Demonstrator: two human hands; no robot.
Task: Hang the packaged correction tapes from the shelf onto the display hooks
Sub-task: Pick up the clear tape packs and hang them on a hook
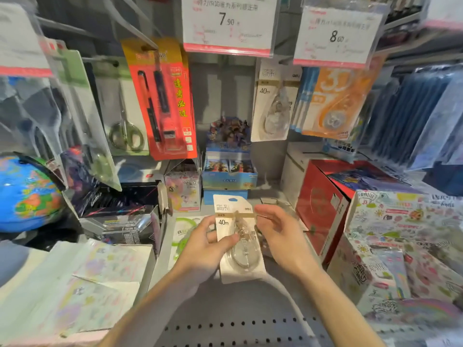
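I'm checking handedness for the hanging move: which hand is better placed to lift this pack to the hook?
Left, probably: the left hand already grips the correction tape pack, while the right hand is open beside it.

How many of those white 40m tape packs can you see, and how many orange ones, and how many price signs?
White 40m tape packs: 2, one held by the left hand at, one hanging at
Orange tape packs: 1
Price signs: 2, the 7.90 sign and the 8.00 sign
Total: 5
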